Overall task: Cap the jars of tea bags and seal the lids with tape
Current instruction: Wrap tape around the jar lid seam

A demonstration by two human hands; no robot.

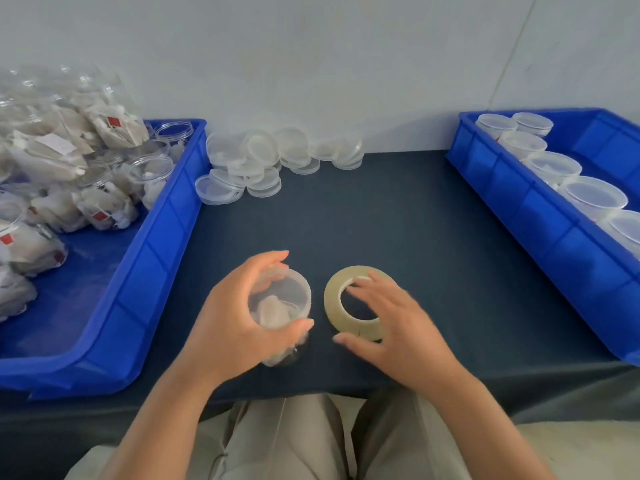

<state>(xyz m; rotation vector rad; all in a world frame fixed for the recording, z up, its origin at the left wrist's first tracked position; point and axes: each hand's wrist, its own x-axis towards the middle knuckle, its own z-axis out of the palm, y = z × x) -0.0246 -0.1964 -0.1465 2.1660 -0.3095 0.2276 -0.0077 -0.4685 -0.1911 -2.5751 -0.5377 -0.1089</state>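
Observation:
My left hand [230, 313] is wrapped around a clear plastic jar [282, 304] of tea bags with a clear lid on top, held near the table's front edge. Just right of it a yellowish roll of tape [334, 299] lies flat on the dark table. My right hand [391, 320] hovers over the roll with fingers spread, fingertips at its inner hole and thumb at its near rim; a firm grip does not show. A pile of loose clear lids [273, 157] lies at the back by the wall.
A blue tray [152, 258] on the left holds several open jars stuffed with tea bags [62, 168]. A blue tray [519, 206] on the right holds a row of capped jars [550, 166]. The dark table [398, 220] lies between them; my lap is below its front edge.

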